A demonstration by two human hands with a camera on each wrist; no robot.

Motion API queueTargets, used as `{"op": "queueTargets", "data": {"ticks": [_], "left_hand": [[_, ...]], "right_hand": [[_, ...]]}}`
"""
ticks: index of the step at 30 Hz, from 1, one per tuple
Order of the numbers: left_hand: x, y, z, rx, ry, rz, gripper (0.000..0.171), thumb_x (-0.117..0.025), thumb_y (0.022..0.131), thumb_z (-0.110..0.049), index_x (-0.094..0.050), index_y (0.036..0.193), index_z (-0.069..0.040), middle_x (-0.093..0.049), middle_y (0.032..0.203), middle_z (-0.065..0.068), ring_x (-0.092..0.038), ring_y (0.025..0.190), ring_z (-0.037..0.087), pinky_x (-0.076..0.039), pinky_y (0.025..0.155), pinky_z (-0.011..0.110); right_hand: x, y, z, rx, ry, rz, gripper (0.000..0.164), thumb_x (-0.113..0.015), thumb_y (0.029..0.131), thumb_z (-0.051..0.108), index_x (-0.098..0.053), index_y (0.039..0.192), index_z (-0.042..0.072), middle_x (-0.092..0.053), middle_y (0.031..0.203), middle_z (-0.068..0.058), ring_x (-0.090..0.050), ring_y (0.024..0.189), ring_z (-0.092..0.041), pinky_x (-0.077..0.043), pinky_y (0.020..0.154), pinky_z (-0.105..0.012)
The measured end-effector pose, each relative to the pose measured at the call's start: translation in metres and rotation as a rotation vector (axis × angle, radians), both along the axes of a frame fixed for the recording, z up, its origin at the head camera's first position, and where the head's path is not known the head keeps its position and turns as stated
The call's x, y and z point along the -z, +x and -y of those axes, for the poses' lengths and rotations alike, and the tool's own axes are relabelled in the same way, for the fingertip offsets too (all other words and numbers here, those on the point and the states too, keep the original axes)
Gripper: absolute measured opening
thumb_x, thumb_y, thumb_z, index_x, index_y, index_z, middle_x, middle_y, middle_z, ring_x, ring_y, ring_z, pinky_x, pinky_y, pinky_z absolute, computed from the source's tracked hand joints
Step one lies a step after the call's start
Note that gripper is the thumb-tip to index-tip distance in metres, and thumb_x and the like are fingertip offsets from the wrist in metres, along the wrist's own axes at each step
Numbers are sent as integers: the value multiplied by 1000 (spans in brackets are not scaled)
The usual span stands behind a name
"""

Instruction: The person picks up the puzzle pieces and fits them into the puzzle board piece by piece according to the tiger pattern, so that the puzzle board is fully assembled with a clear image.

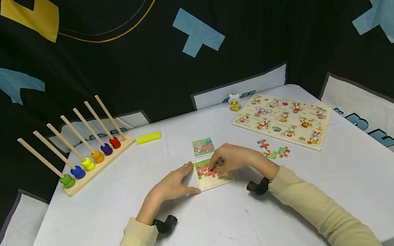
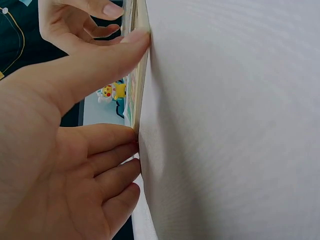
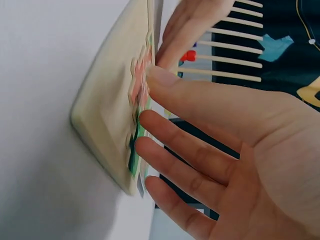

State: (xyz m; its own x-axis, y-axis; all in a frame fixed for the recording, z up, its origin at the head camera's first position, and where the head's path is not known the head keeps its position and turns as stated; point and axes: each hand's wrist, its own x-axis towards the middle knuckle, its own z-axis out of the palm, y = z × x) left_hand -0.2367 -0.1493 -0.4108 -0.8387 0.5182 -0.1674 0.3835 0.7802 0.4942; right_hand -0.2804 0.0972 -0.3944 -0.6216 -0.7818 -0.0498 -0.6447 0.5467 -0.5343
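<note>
A small wooden puzzle board (image 1: 215, 182) lies on the table, its picture partly filled with red and green jigsaw pieces (image 1: 204, 169). Along the board's left side my left hand (image 1: 170, 185) rests, thumb at the near corner and fingertips at the edge farther up. My right hand (image 1: 230, 158) is over the board's upper right. In the right wrist view the thumb (image 3: 162, 77) touches a red piece (image 3: 139, 82), and other fingertips sit against green pieces (image 3: 134, 150). The right hand hides part of the picture. Just beyond the board lies a picture card (image 1: 203, 146) with an animal.
Loose jigsaw pieces (image 1: 270, 154) lie right of the board. Behind them is a large peg puzzle (image 1: 276, 116), with a small figurine (image 1: 234, 102) at its far corner. A rod stacker (image 1: 100, 168) with coloured rings stands at left, beside a yellow block (image 1: 148, 138).
</note>
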Motion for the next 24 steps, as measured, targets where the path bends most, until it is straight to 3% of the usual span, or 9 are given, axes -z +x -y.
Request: {"op": "queueTargets", "data": {"ticks": [6, 15, 24], "left_hand": [[2, -2, -2, 21, 3, -10, 90, -75, 82, -41, -31, 149, 2, -26, 155, 17, -23, 143, 32, -22, 115, 45], [0, -1, -1, 17, 2, -4, 91, -76, 82, -40, -30, 148, 3, -25, 155, 17, -22, 143, 32, -21, 115, 44], [1, 0, 0, 7, 14, 0, 90, -76, 82, -39, -31, 148, 3, -25, 155, 17, -21, 143, 31, -21, 115, 44]], "right_hand": [[-5, -3, -20, 35, -43, 16, 30, -76, 83, 9, -70, 112, 3, -69, 111, -7, -64, 94, -22, -52, 78, -27], [-9, -11, -54, 154, -14, -16, 32, -75, 85, 11, -68, 115, 2, -68, 112, -10, -63, 98, -27, -53, 78, -33], [-20, -26, -106, 349, 35, 56, 35, -72, 84, 4, -65, 118, -1, -65, 115, -16, -59, 105, -35, -51, 84, -42]]}}
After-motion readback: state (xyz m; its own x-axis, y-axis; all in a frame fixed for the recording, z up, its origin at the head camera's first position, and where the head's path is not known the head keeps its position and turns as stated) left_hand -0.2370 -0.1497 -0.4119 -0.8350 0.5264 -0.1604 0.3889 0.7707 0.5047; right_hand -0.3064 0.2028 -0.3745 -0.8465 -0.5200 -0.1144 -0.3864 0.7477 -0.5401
